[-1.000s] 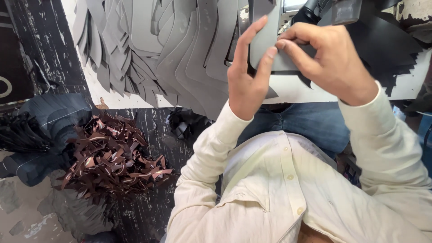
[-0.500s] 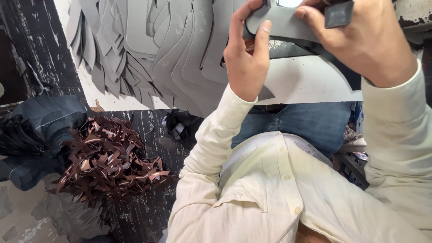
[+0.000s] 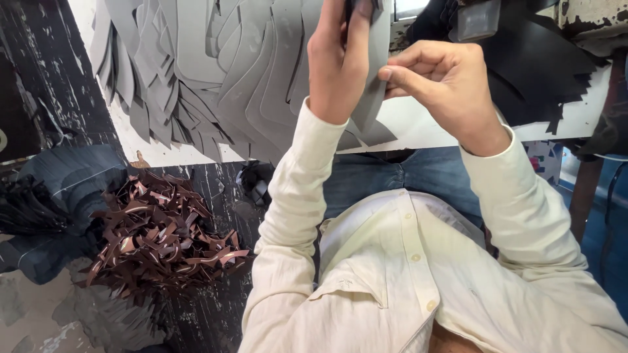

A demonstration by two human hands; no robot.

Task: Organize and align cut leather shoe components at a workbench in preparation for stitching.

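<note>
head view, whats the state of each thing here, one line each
grey piece: held up, pinched by both hands
left hand: gripping the piece's left side
right hand: fingers pinching its right edge
grey cutouts: fanned, overlapping on the white table
brown scraps: loose heap
black sheets: piled at right

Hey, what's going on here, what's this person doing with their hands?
A person in a cream shirt sits at a white table and holds up a grey cut piece. The left hand grips it from the left; the right hand pinches its edge. Many similar grey pieces lie fanned out on the table, with black pieces on its right side. Down to the left sits a heap of brown scraps beside dark stacked pieces.
</note>
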